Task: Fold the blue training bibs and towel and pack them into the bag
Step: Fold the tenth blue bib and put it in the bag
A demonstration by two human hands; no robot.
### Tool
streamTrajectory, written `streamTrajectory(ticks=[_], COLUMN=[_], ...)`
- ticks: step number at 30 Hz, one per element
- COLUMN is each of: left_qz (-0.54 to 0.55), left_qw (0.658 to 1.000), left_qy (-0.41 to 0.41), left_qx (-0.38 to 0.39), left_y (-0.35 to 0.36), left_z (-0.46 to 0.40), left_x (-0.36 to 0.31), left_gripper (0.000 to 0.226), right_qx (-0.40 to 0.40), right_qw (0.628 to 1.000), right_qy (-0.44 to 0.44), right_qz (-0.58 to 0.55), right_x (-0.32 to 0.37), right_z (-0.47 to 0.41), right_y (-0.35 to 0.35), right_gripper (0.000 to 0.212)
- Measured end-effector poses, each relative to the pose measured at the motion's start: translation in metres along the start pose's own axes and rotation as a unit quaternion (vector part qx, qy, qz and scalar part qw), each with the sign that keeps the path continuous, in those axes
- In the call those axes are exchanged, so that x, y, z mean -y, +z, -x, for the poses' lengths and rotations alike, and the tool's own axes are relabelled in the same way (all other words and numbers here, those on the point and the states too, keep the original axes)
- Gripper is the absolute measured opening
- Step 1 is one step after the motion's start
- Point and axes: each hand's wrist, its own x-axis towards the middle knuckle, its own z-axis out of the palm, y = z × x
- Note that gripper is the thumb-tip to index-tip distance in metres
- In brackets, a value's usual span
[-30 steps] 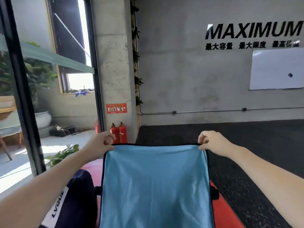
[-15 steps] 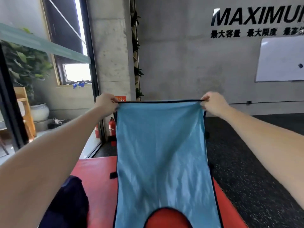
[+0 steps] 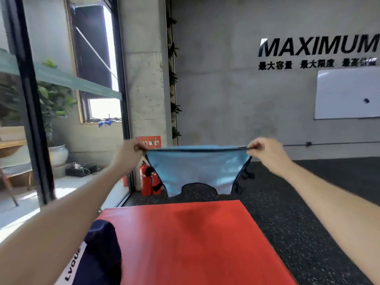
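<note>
A light blue training bib (image 3: 195,167) with dark edging hangs in the air beyond the far end of a red mat (image 3: 195,239). My left hand (image 3: 129,153) pinches its top left corner and my right hand (image 3: 265,151) pinches its top right corner, so the top edge is stretched taut between them. The bib swings away from me, and its curved neck cut-out shows at the bottom. A dark navy bag (image 3: 98,254) with white lettering lies on the near left of the mat, partly behind my left forearm. No towel is in view.
Red fire extinguishers (image 3: 147,179) stand against a concrete pillar (image 3: 144,79) behind the bib. A glass wall with a black frame (image 3: 30,120) runs along the left. Dark speckled flooring (image 3: 298,212) surrounds the mat. A whiteboard (image 3: 347,93) hangs on the far wall.
Both hands have lifted the bib off the mat and swung it forward and up. The cloth that covered the mat now hangs beyond its far end, leaving the red surface bare.
</note>
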Motion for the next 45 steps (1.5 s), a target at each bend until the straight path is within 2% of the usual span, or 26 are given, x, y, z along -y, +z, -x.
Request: streamTrajectory(ticks=[6,9,15,19,26,35,41,45], left_qz=[-0.044,-0.075,-0.064,-0.023,0.02,0.016,-0.003,-0.02], left_qw=[0.994,0.987,0.989,0.99,0.99,0.979,0.968,0.96], left_qy=[-0.071,-0.089,-0.058,-0.071,-0.089,-0.153,-0.204,-0.226], left_qx=[0.069,0.11,0.119,0.118,0.11,0.137,0.146,0.161], left_y=[0.027,0.031,0.017,0.004,0.014,0.094,0.149,0.168], left_z=[0.156,0.221,0.29,0.301,0.29,0.274,0.274,0.285], left_x=[0.064,0.092,0.086,0.067,0.069,0.132,0.177,0.202], left_gripper=[0.03,0.035,0.033,0.016,0.02,0.035,0.028,0.02], right_qx=[0.119,0.16,0.165,0.16,0.163,0.192,0.227,0.216], right_qw=[0.989,0.981,0.977,0.979,0.978,0.968,0.952,0.951], right_qy=[0.087,0.102,0.119,0.118,0.125,0.161,0.198,0.219], right_qz=[0.014,0.04,0.064,0.044,0.021,0.029,0.052,0.04], right_x=[-0.044,-0.058,-0.066,-0.052,-0.049,-0.122,-0.186,-0.199], right_z=[0.148,0.209,0.279,0.29,0.272,0.234,0.243,0.256], right_y=[0.03,0.034,0.026,0.006,0.005,0.096,0.168,0.183], right_gripper=[0.024,0.02,0.021,0.017,0.015,0.015,0.019,0.01])
